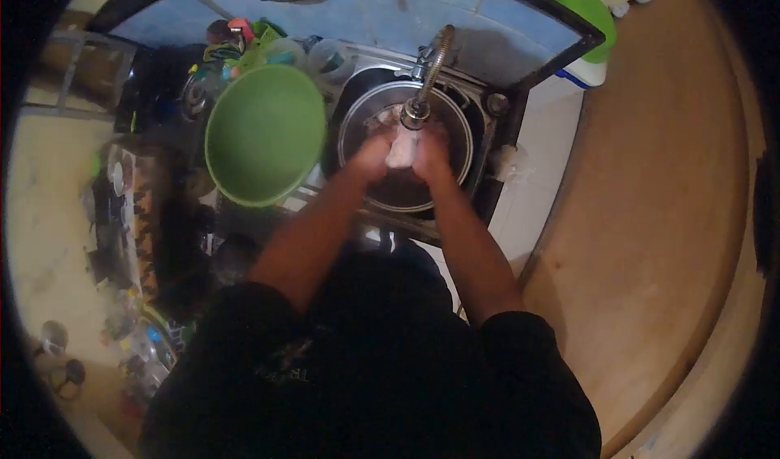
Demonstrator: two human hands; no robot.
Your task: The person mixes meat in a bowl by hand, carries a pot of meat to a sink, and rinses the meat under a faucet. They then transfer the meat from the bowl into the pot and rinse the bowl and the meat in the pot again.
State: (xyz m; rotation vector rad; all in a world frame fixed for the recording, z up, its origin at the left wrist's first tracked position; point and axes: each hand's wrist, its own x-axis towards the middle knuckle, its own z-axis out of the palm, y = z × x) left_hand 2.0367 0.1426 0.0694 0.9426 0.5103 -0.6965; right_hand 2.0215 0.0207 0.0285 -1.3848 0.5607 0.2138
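Both my hands are inside a round metal pot that sits in the sink. My left hand and my right hand close in from either side on a pale pinkish piece of raw meat, perhaps chicken. Blur and the tap hide its exact shape. Directly above it hangs the tap's round head on a coiled spring neck. More pale matter shows behind my fingers, deeper in the pot. Most of my fingertips are hidden.
A large green basin leans over the counter left of the sink. Cups and a sponge-like green item crowd behind it. The black sink rim surrounds the pot. A dark-framed blue tiled wall stands behind, and a wooden surface lies right.
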